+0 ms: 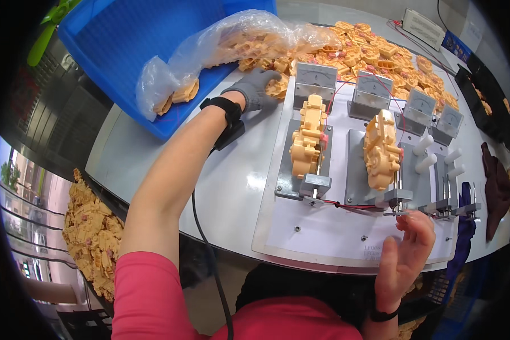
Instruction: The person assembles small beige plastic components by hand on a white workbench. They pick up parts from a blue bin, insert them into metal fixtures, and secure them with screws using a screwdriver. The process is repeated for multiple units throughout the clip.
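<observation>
My left hand [254, 90], in a grey glove, reaches to the edge of the pile, its fingers closed on a yellow plastic gearbox-like part [277, 87]. My right hand [409, 247] is bare. Its fingers are bent at the metal clamp lever [397, 213] of the second test fixture, with the thumb standing apart; whether the fingertips press on the lever I cannot tell. In that fixture sits a yellow gearbox-like housing [381, 152], tilted slightly. A similar yellow housing [308, 139] stands in the first fixture, above its clamp [315, 185].
Analog meters [316, 76] line the back of the white board [317, 226]. Behind them spreads a heap of yellow parts [374, 51]. A blue bin [110, 73] with a clear plastic bag [209, 42] stands back left. A black cable [204, 243] hangs from my left wrist.
</observation>
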Tool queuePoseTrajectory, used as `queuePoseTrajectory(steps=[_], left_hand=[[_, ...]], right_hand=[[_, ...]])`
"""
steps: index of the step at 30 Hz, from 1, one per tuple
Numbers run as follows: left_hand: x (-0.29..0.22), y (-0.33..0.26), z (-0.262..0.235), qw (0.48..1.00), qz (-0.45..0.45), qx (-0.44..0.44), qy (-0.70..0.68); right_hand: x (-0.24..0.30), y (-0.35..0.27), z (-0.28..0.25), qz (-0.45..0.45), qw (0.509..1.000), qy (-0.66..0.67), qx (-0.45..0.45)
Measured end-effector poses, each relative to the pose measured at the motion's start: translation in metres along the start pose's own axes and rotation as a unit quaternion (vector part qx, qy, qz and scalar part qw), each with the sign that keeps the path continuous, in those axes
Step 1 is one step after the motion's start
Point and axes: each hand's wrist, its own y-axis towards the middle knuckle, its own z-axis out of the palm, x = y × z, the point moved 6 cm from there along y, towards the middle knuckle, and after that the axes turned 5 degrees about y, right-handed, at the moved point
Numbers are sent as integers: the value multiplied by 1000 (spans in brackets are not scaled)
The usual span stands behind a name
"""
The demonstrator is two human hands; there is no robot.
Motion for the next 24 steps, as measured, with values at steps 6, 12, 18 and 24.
queuePoseTrajectory(steps=[6,12,18,24], left_hand=[[34,-45,-12,976,-36,-44,-211],[9,-156,-58,781,-81,-48,-617],[-78,-208,-96,663,2,52,-747],[-164,-212,-92,541,135,224,-799]], right_hand=[[0,2,1,-24,1000,4,9],[2,4,-2,-14,998,64,7],[-3,-7,-56,21,988,88,-123],[-26,18,-83,77,984,101,-127]])
